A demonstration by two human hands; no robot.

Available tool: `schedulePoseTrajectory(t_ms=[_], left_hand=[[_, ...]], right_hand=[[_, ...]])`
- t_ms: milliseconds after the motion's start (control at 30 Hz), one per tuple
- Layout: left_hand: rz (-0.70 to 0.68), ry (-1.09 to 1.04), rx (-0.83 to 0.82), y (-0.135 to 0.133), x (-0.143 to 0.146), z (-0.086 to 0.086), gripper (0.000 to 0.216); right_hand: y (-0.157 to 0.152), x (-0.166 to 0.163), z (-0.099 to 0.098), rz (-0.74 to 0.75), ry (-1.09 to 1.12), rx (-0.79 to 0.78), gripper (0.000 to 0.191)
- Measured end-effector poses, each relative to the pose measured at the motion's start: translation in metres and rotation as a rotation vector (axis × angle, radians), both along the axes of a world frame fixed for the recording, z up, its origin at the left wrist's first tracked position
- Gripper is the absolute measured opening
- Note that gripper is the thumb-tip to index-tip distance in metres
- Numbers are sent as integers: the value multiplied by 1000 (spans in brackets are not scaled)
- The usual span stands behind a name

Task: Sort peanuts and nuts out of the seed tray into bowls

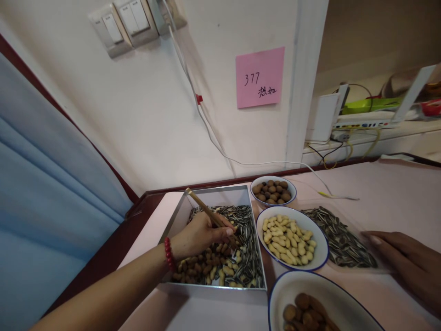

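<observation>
My left hand (200,236), with a red bead bracelet on the wrist, is closed around wooden chopsticks (203,208) whose tips point down into a square metal tray (179,216). The tray holds a mix of striped sunflower seeds, peanuts and brown nuts. My right hand (406,259) lies flat on the pink table, fingers stretched out, empty, beside a clear tray of sunflower seeds (339,236).
A white bowl of peanuts (291,239) stands right of the metal tray. Behind it is a small bowl of hazelnuts (273,191); in front, a bowl with almonds (310,308). A white cable (213,138) hangs down the wall, and a pink note (260,77) is stuck there.
</observation>
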State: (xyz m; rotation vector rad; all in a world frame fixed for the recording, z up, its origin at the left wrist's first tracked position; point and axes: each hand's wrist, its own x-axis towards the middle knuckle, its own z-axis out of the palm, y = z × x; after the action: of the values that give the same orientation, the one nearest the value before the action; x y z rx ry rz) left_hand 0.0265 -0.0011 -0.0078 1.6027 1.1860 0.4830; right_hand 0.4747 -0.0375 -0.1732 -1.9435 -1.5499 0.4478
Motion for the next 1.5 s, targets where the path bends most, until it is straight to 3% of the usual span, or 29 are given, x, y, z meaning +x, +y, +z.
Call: schedulePoseTrajectory(t_ms=[600, 700, 833, 1000, 1167, 1267, 1367, 1500], left_hand=[[236, -91, -36, 1, -9, 17, 35], [257, -122, 0, 0, -9, 29, 33], [312, -211, 96, 0, -4, 58, 29], [215, -287, 163, 5, 25, 78, 25], [65, -276, 144, 7, 69, 70, 24], [31, -275, 128, 4, 79, 67, 23], [46, -272, 164, 3, 66, 68, 23], [118, -220, 206, 1, 28, 71, 24]], right_hand=[[-1, -9, 14, 21, -27, 16, 63], [-2, -12, 20, 10, -21, 8, 65], [-3, -15, 23, 25, -12, 28, 65], [-4, -17, 23, 40, -17, 35, 63], [-4, -16, 23, 55, -14, 46, 62], [-3, -15, 21, 57, -10, 45, 60], [-3, -15, 21, 62, -7, 37, 58], [-5, -17, 26, 51, -7, 23, 61]])
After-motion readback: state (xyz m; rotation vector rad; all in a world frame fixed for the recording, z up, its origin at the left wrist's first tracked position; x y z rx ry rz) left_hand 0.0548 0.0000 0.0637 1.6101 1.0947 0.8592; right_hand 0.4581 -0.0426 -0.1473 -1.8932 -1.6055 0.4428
